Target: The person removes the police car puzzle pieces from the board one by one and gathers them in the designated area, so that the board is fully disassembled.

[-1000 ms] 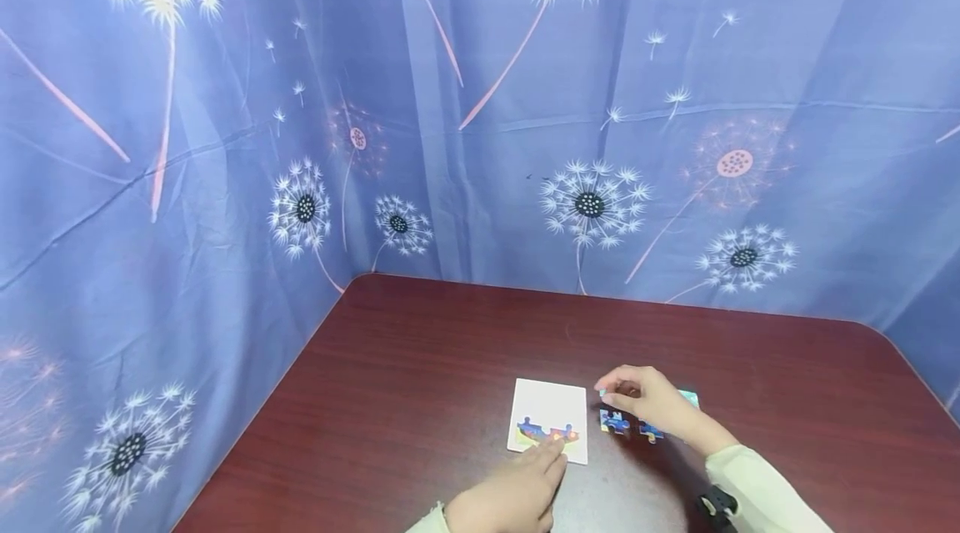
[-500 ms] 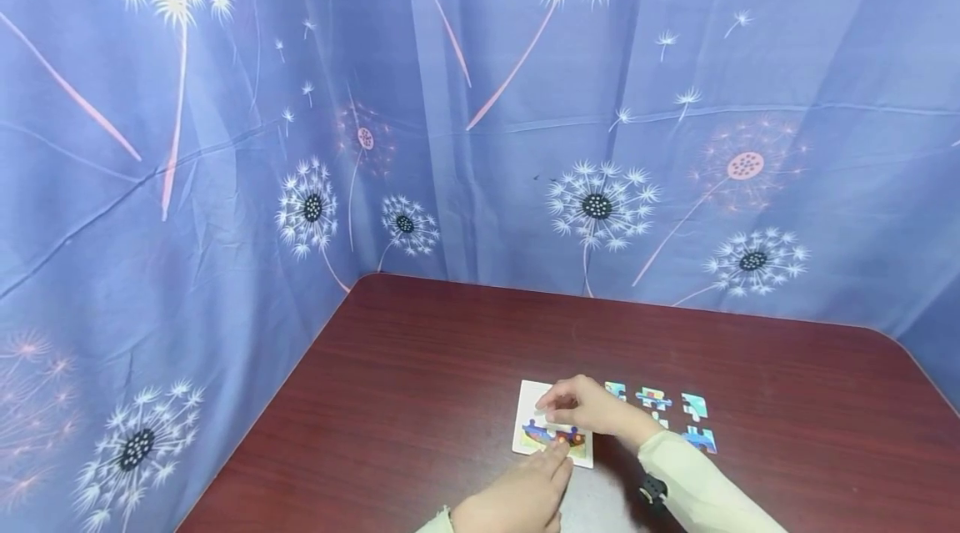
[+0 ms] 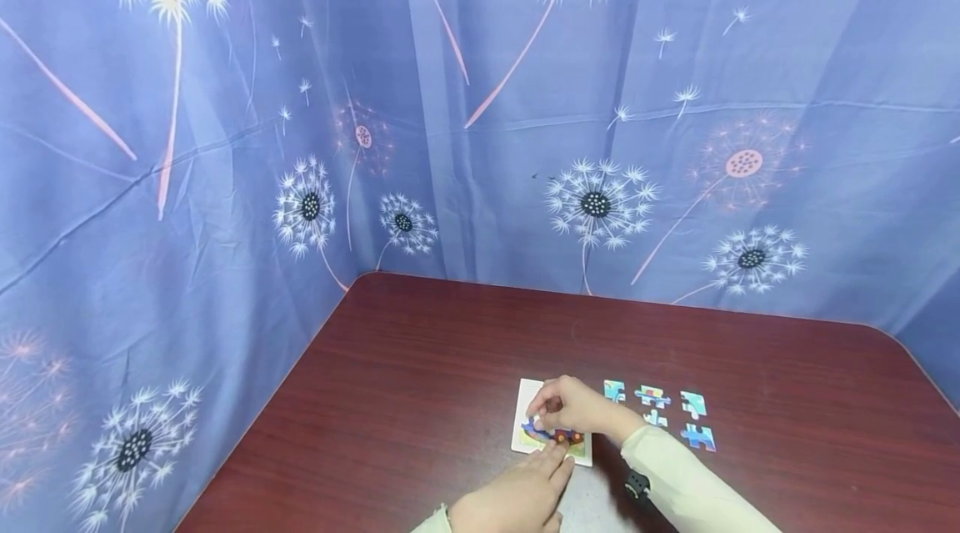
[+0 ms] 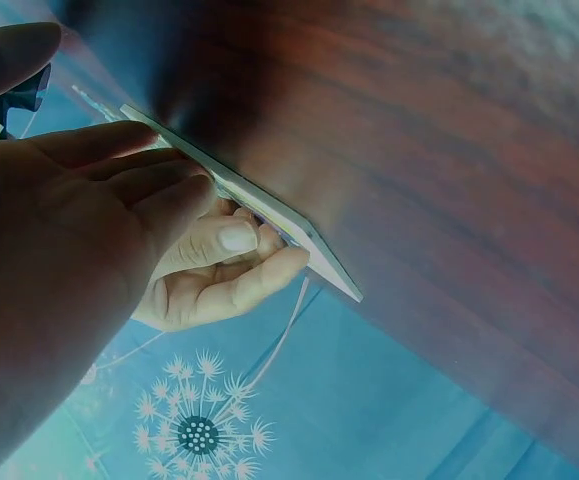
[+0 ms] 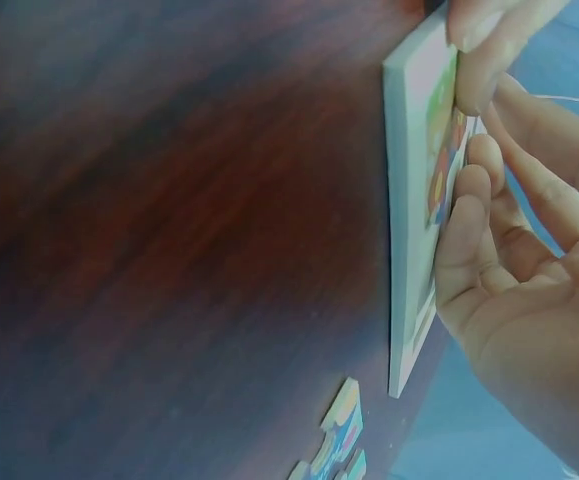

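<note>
A square puzzle board (image 3: 527,396) with a pale rim lies on the table, its lower part showing a blue, red and yellow picture. My left hand (image 3: 517,490) rests its straight fingers on the board's near edge. In the left wrist view, the left hand (image 4: 79,215) lies along the board's edge. My right hand (image 3: 581,408) is over the board's left half, pinching a small puzzle piece mostly hidden by the fingers. From the right wrist view, the right hand's (image 5: 529,290) curled fingertips meet the board's (image 5: 399,230) face.
Right of the board, several loose puzzle pieces (image 3: 693,404) lie spread on the dark red table (image 3: 450,349). One of them (image 3: 656,418) is close to the right forearm. A blue dandelion-print curtain (image 3: 465,183) hangs behind and left of the table.
My right hand has moved left from the loose pieces to the board, then slightly down and left over it. The left hand has stayed at the board's near edge.
</note>
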Demonstrator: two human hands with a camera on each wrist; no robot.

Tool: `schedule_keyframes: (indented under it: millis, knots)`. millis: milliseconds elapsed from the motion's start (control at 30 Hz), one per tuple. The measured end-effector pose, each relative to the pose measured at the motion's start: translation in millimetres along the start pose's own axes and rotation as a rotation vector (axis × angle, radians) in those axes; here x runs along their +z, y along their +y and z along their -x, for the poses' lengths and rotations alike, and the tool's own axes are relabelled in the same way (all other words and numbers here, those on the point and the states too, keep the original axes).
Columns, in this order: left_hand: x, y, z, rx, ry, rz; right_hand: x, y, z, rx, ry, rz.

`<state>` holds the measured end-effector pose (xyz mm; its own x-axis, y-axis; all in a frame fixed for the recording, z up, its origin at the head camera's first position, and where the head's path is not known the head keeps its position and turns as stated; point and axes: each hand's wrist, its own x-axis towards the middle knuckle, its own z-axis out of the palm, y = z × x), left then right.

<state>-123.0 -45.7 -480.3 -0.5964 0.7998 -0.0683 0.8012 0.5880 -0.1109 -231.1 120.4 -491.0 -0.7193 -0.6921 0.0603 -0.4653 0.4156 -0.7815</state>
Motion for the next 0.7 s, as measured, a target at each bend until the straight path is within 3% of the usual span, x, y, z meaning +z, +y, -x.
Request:
schedule_keyframes:
  millis: [267,700]
  knots:
    - [-2.3,-1.4,-0.1,0.027,0.015,-0.009,0.5,-1.7,0.4,-0.001,0.004,-0.016]
    - [-5.4,-1.6,-0.4,0.009,-0.007,0.041,3.1,-0.1,-1.2,0.017,0.009,-0.073]
